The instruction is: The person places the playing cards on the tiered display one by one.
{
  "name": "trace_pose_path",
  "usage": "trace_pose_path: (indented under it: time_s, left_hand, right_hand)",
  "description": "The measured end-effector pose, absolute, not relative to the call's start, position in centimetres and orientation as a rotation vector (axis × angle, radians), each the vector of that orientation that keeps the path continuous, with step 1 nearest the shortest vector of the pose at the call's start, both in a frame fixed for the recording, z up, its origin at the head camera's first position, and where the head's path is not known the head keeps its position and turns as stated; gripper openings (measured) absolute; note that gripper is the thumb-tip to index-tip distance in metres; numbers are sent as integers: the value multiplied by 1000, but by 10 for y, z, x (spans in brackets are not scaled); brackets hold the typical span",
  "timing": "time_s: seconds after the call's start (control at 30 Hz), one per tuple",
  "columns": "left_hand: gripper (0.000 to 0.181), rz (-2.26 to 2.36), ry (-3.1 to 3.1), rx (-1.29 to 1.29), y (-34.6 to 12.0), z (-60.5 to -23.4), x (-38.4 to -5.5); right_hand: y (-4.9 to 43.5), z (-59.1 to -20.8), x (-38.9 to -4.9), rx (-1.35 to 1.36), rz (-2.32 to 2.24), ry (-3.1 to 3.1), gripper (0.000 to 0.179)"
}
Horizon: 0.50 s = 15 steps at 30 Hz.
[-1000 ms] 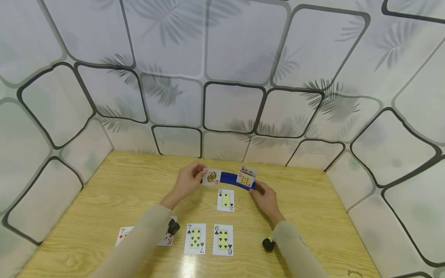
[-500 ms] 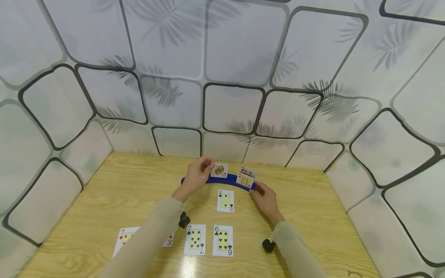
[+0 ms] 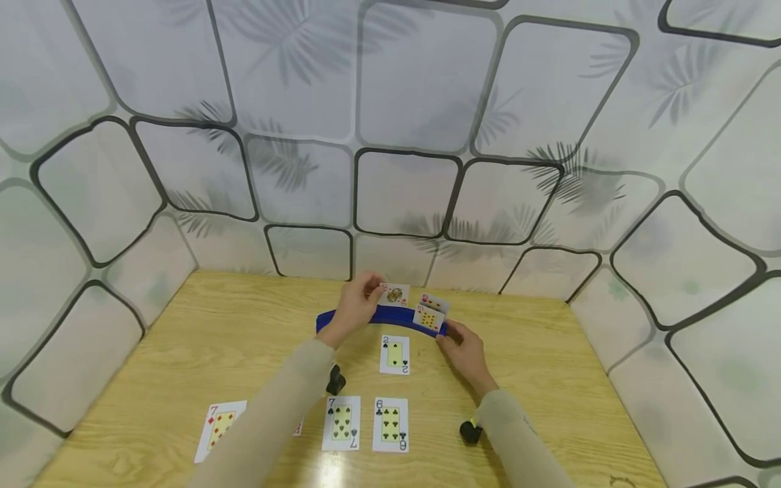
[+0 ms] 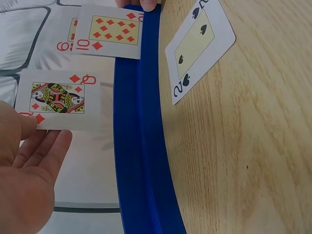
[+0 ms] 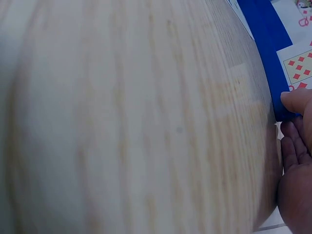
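Observation:
My left hand (image 3: 356, 301) pinches the queen of diamonds (image 4: 57, 98) by its left edge. In the left wrist view, a gap separates that card from the curved blue card holder (image 4: 129, 122); in the head view, it appears just above the holder's middle. A ten of diamonds (image 3: 428, 318) stands at the right part of the holder, with another red card (image 3: 435, 301) showing behind it. My right hand (image 3: 465, 347) grips the holder's right end, thumb on the front in the right wrist view. The two of spades (image 3: 394, 354) lies face up before the holder.
On the wooden table (image 3: 537, 379) lie the seven of spades (image 3: 342, 423), six of clubs (image 3: 390, 425) and seven of diamonds (image 3: 219, 430). My left forearm mostly covers another red card (image 3: 299, 428). A patterned wall (image 3: 403, 190) borders the table's back and sides.
My left hand has carried the queen of diamonds rightward and slightly farther back along the holder, uncovering the holder's left end. The right hand keeps its grip in place.

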<state>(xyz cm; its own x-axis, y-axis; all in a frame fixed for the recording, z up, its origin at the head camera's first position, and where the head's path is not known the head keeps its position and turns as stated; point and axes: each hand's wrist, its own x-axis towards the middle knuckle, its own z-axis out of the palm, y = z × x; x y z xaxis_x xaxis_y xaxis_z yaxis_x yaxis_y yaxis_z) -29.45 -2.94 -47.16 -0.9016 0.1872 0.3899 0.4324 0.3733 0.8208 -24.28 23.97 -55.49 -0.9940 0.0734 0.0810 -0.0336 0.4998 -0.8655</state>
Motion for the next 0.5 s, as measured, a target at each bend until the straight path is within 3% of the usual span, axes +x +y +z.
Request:
trace_pose_path:
  time_s: [0.5]
  left_hand:
    - [12, -1541, -2462, -569, -20, -478, -299]
  right_hand:
    - [239, -556, -243, -22, 1513, -2614, 50]
